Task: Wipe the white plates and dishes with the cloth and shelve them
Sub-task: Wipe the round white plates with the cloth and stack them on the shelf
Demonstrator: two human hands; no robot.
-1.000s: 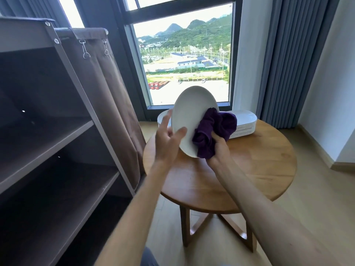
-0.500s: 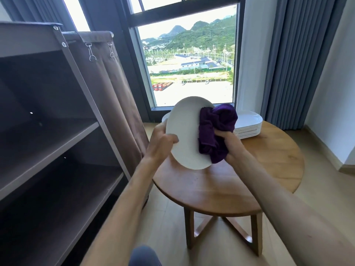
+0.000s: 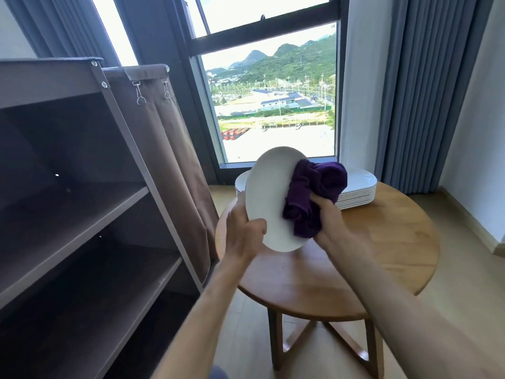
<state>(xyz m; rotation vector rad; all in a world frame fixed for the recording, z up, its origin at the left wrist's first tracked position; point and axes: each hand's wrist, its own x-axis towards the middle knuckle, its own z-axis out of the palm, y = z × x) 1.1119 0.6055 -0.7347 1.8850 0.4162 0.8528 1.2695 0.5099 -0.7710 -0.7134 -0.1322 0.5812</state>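
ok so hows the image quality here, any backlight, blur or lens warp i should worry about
Head view: strong backlight from the window leaves the shelf unit dark and low in detail; the white plate, purple cloth and both hands stay readable; the forearms at the bottom edge are soft with slight blur; the wide-angle lens bends the shelf frame and curtains near the edges.

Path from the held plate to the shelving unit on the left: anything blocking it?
Nothing visible. The white oval plate, gripped by the left hand and wiped with the purple cloth in the right hand, has open air leftward to the shelves. The brown curtain hangs at the unit's side, not across the front.
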